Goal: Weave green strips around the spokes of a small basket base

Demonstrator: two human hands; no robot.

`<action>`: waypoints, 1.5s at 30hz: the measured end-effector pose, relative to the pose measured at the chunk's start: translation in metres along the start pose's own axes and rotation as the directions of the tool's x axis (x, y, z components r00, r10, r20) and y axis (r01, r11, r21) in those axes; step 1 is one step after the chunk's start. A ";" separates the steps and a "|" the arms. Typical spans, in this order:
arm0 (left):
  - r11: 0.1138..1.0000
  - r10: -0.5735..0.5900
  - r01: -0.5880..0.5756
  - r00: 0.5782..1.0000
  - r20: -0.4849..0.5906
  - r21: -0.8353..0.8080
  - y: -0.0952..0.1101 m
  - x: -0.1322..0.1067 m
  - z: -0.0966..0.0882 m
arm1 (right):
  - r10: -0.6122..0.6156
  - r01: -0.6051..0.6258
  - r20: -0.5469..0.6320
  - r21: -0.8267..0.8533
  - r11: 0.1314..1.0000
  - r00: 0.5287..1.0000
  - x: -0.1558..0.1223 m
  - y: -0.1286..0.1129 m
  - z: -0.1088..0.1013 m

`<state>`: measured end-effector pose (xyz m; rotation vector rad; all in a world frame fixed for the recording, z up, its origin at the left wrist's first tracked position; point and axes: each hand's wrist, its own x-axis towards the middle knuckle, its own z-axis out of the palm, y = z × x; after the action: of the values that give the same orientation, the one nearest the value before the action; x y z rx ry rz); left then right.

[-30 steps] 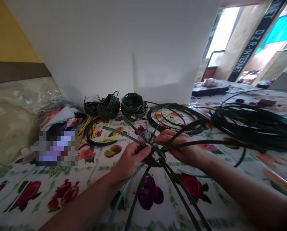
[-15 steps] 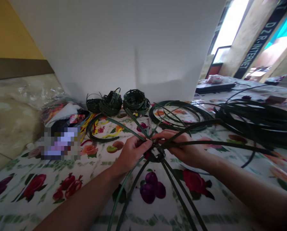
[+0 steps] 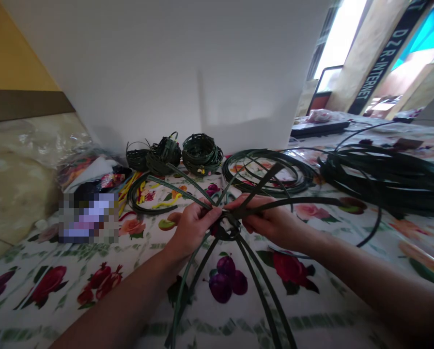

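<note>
Both hands work at a small woven ring (image 3: 227, 231) of dark green strips, from which several long flat strips (image 3: 266, 286) spread outward like spokes. My left hand (image 3: 194, 225) pinches the ring's left upper edge between thumb and fingers. On the other side my right hand (image 3: 266, 215) is closed at the ring's upper right, where two strips (image 3: 297, 202) run out across it. The right fingertips are partly covered by those strips, so their exact hold is hard to see. Behind the hands, scissors-like handles (image 3: 230, 198) lie on the cloth.
At the back stand small dark woven baskets (image 3: 201, 154). A coil of strip (image 3: 271, 189) lies behind my right hand, with a bigger coil (image 3: 387, 179) at far right. Plastic bags (image 3: 75, 169) and yellow strips (image 3: 131, 191) are at left, on a fruit-patterned tablecloth (image 3: 140, 300).
The view has shifted slightly. One strip over my right hand now points more steeply up and away, and the other has swung upward. Both hands keep their hold at the ring.
</note>
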<state>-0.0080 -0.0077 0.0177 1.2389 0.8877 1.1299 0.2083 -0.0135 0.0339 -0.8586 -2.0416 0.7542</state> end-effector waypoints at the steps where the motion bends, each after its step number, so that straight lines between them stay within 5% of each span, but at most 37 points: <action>1: 1.000 -0.012 0.012 1.000 -0.004 -0.013 -0.001 0.000 0.000 | 0.039 -0.040 0.012 0.042 0.998 0.999 0.000 0.000 0.002; 7: 0.999 -0.030 0.030 0.999 -0.020 -0.022 -0.004 0.001 -0.002 | 0.193 -0.196 0.041 0.142 0.970 0.980 -0.003 -0.001 0.009; 17: 0.996 -0.083 0.082 0.994 0.071 0.017 0.005 0.001 0.000 | 0.212 -0.235 0.127 0.201 0.951 0.969 0.000 -0.003 0.000; 24: 0.995 -0.088 0.092 0.992 0.091 -0.040 -0.009 0.001 -0.002 | 0.404 -0.475 0.251 0.411 0.778 0.880 -0.002 -0.006 0.006; 30: 0.990 -0.087 0.090 0.996 0.038 -0.112 -0.014 0.000 0.001 | 0.480 -0.493 0.208 0.625 0.605 0.852 0.000 -0.003 0.018; 38: 0.962 -0.161 0.169 0.985 0.056 -0.213 -0.001 -0.005 0.003 | 0.434 -0.440 0.137 0.503 0.744 0.890 0.005 0.003 0.005; 45: 0.939 -0.341 0.338 0.903 0.260 0.060 0.000 -0.001 -0.008 | 0.434 -0.467 0.173 0.360 0.807 0.884 0.003 0.010 -0.004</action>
<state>-0.0159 -0.0063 0.0167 1.1590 0.8646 0.6611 0.2133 -0.0041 0.0299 -1.0991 -1.6687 1.4325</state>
